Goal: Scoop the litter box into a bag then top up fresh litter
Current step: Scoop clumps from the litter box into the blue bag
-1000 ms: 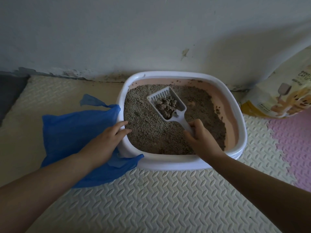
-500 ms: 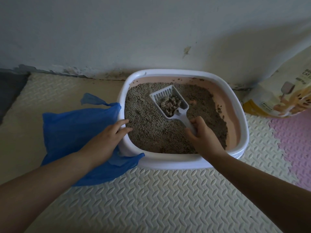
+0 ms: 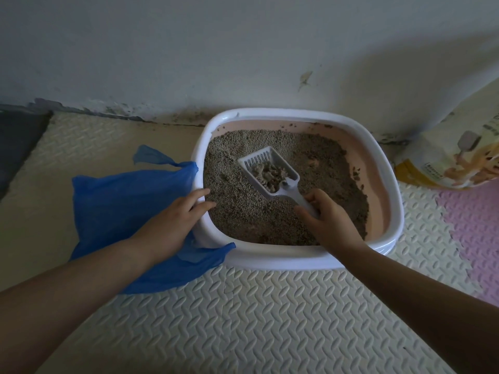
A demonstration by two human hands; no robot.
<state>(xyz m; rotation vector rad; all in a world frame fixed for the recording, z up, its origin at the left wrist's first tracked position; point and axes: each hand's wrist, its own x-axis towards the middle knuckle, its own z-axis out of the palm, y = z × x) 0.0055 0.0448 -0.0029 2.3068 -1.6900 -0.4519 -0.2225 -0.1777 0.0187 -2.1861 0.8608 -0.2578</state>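
A white litter box (image 3: 388, 168) with a pink inner wall stands against the wall, filled with grey litter (image 3: 243, 206). My right hand (image 3: 328, 220) grips the handle of a white slotted scoop (image 3: 266, 164), which is held over the litter with brownish clumps (image 3: 270, 172) in its bowl. My left hand (image 3: 172, 220) rests with straight fingers on the box's left rim. A blue plastic bag (image 3: 121, 201) lies flat on the floor just left of the box, partly under my left hand and the box's corner.
A cream and yellow bag of fresh cat litter (image 3: 459, 155) leans against the wall to the right of the box. The floor is cream foam matting (image 3: 256, 319), with a pink tile (image 3: 478, 233) at right and a dark mat (image 3: 19, 139) at far left.
The scoop has shifted slightly and tilted over the litter, still carrying its clumps. My left hand has stayed on the rim.
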